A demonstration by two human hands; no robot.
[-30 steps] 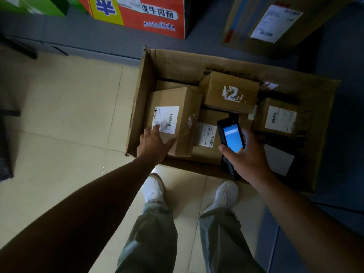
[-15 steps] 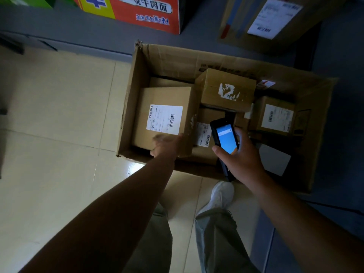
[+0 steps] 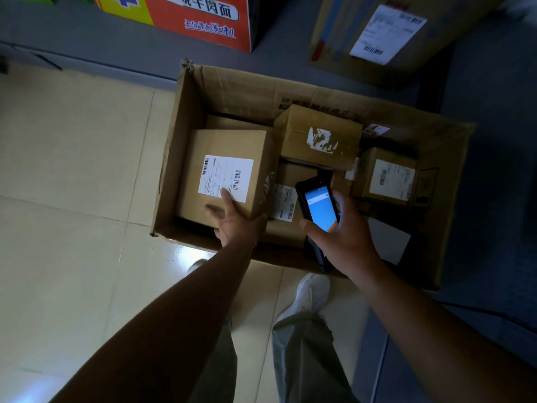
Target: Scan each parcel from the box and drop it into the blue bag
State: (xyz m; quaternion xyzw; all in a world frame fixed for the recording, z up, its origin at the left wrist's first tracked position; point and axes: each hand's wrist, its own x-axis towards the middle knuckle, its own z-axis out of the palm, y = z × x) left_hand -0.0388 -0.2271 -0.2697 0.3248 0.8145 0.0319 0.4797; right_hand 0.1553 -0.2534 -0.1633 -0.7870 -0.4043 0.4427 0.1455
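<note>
Left hand [image 3: 235, 221] slid onto parcel [image 3: 223, 146]; fingers [image 3: 227, 198] touching label [image 3: 225, 175].

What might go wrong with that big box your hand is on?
The left hand only rests on the big labelled parcel's near corner, so a one-handed lift might slip or knock the neighbouring parcel. One finger lies on the label, which could block the scanner in the right hand.
</note>
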